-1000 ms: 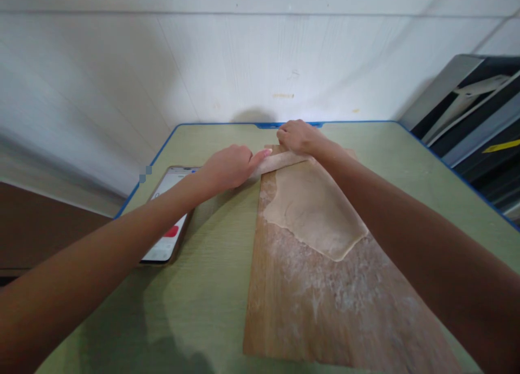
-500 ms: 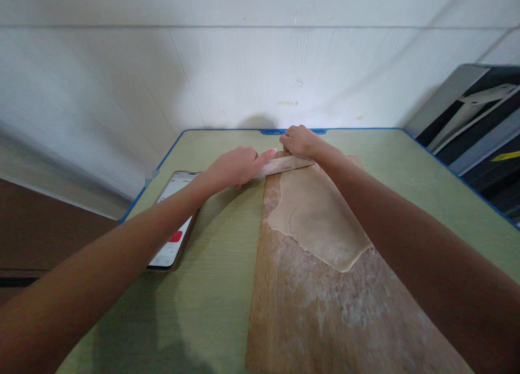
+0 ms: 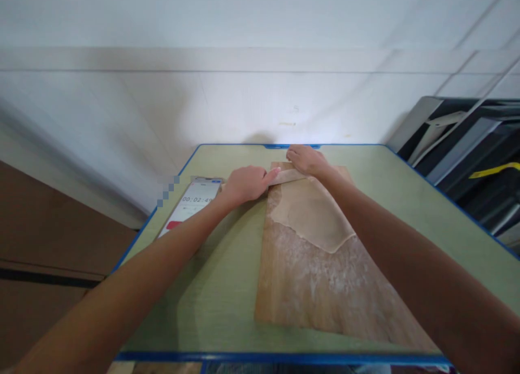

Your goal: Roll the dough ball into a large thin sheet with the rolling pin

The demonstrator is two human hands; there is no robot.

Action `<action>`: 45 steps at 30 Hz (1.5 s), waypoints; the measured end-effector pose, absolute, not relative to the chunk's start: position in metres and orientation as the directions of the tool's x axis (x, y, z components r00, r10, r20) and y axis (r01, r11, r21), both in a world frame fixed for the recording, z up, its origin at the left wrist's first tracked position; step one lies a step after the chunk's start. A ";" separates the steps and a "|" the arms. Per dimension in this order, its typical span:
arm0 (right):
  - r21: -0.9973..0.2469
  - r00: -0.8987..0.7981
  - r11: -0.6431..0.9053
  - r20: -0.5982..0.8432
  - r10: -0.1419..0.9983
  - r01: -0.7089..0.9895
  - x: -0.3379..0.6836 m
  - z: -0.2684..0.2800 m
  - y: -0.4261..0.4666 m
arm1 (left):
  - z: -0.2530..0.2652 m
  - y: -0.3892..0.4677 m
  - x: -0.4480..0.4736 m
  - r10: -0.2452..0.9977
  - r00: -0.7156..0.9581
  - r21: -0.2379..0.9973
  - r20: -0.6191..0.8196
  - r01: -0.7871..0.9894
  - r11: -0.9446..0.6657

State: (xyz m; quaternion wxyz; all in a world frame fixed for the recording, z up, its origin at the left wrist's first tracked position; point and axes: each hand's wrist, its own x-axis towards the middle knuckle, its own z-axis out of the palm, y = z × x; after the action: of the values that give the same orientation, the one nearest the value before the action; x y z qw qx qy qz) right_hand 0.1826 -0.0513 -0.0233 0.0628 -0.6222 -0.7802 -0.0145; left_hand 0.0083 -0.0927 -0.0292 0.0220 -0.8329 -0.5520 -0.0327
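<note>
A sheet of pale, thinly rolled dough (image 3: 314, 214) with an uneven edge lies on the far half of a floured wooden board (image 3: 292, 287). Across the dough's far end lies a flour-dusted rolling pin (image 3: 288, 176), slightly slanted. My left hand (image 3: 248, 183) is closed round its left end, the thumb pointing along the pin. Curled fingers of my right hand (image 3: 306, 160) grip the right end, which that hand mostly hides. My right forearm covers the dough's right edge and part of the board.
On the left of the green table (image 3: 219, 292) lies a phone (image 3: 195, 200) showing a running timer, partly behind my left forearm. A white wall (image 3: 244, 103) rises behind the table's blue edge. Dark folded items with a yellow strip (image 3: 493, 171) stand beyond the right edge.
My view has tilted up and drawn back, so the table's near edge now shows. Both hands keep hold of the rolling pin near the dough's far end.
</note>
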 end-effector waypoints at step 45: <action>-0.232 -0.144 0.201 0.244 0.959 0.952 0.266 -0.046 -0.172 | -0.014 -0.068 0.106 0.757 0.643 0.103 0.114 0.750 -0.653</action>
State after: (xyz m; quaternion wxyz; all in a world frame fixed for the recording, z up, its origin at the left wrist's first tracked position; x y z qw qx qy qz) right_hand 0.2659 -0.1723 -0.0463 0.1706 -0.6318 -0.7561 0.0107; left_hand 0.1061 -0.0682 -0.0139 -0.0232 -0.9061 -0.4159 -0.0736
